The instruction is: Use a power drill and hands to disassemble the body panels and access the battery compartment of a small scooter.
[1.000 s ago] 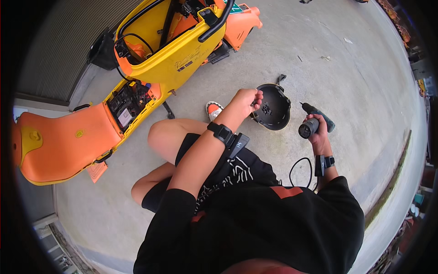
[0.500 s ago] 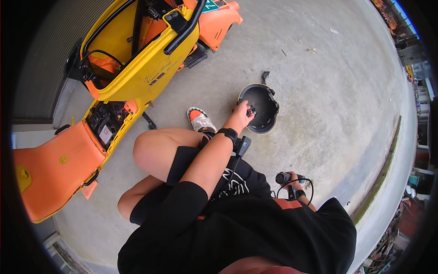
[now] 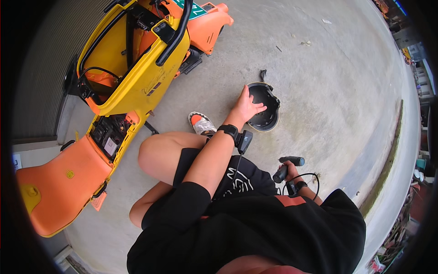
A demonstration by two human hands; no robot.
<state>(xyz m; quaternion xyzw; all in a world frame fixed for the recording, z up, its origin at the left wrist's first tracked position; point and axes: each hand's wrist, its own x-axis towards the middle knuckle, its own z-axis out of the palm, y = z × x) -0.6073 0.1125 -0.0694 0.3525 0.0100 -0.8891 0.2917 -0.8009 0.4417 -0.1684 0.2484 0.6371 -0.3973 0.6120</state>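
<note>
My left hand (image 3: 247, 108) is over a black upturned helmet-like bowl (image 3: 269, 116) on the concrete, its fingers spread; whether it touches the inside I cannot tell, and the bowl's contents are mostly hidden behind it. My right hand (image 3: 291, 171) grips a dark cordless drill (image 3: 296, 160) low beside my thigh, partly hidden by a looped black cable. A small black object (image 3: 263, 75) lies just beyond the bowl.
A yellow-and-orange scooter (image 3: 155, 86) fills the left, with an open compartment (image 3: 109, 134) before its orange seat (image 3: 64, 176). My bent legs and left shoe (image 3: 200, 122) are between it and the bowl. Clutter lines the far right edge.
My left hand has moved onto the bowl and its fingers have opened from around small dark parts. My right hand has lowered the drill toward my thigh. The view has shifted.
</note>
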